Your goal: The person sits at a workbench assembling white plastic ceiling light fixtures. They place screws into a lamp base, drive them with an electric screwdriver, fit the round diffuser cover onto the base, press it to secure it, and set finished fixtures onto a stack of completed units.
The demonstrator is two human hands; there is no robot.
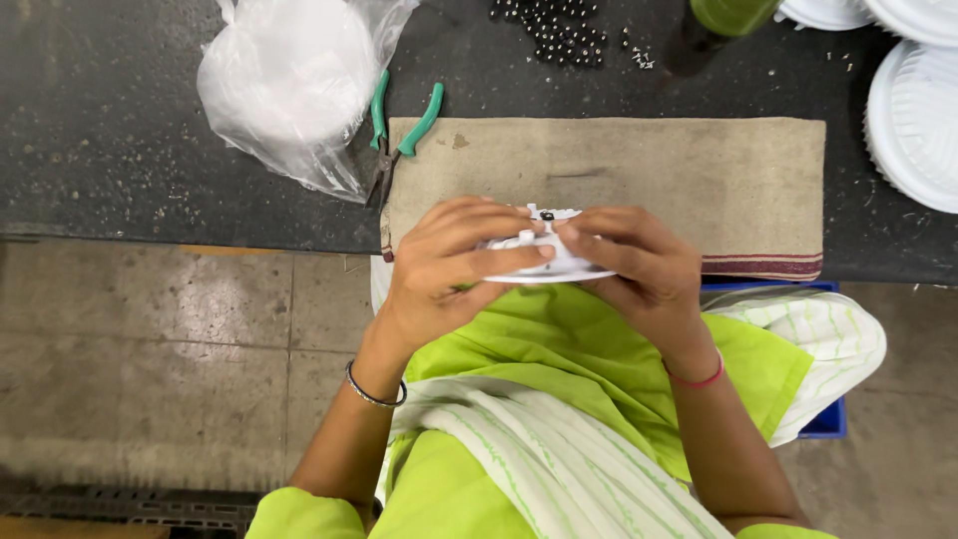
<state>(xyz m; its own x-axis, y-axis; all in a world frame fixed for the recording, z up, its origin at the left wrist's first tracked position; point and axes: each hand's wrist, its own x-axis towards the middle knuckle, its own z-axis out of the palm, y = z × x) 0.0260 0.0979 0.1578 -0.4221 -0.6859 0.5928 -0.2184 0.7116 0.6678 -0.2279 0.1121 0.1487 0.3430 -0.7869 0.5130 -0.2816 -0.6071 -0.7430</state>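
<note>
Both of my hands hold one small white round plastic part [547, 262] just in front of the table edge, over my lap. My left hand [449, 262] wraps its left side, fingers curled over the top. My right hand [634, 262] grips the right side, thumb pressing on the upper face. The part has a flat rim at the bottom and small raised tabs with a dark spot on top; most of it is hidden by my fingers.
A tan cloth [639, 175] lies on the dark table [100, 130]. Green-handled pliers [391, 135] rest at its left corner beside a clear plastic bag of white parts [289, 75]. Small dark beads [564, 30] lie at the back, white discs [913, 120] at the right.
</note>
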